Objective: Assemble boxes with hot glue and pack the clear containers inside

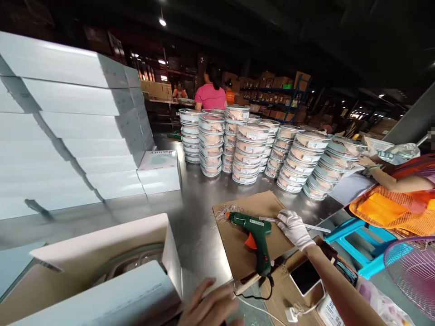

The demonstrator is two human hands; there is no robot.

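The right hand (292, 227), in a white glove, reaches out over a sheet of cardboard (238, 253) and rests its fingers on a thin glue stick (299, 224) that lies across the cardboard's far edge; the grip looks loose, the fingers laid on the stick rather than closed round it. Just beside it, on the same cardboard, lies one green glue gun (254, 235) with an orange trigger, nozzle towards the far left, its cord running off the near edge. The cardboard probably sits there to keep drips off the steel desk (190, 208), judging by the wisps of dried glue by the nozzle. The left hand (209, 308), bare, is low in the view with fingers spread and nothing in them, touching the near corner of an open white box (142, 253), seemingly to steady it; a round container shows dimly inside. On the left, white boxes (68, 122) are stacked about seven high, with one more box (159, 172) set apart in front. Across the back stand about a dozen stacks of round clear tubs (251, 149); an exact count is hard as they overlap. A phone (304, 276) lies near the right forearm. At the right a co-worker in an orange vest (390, 203) reaches an arm towards the tubs, and a blue stool (356, 235) stands below.
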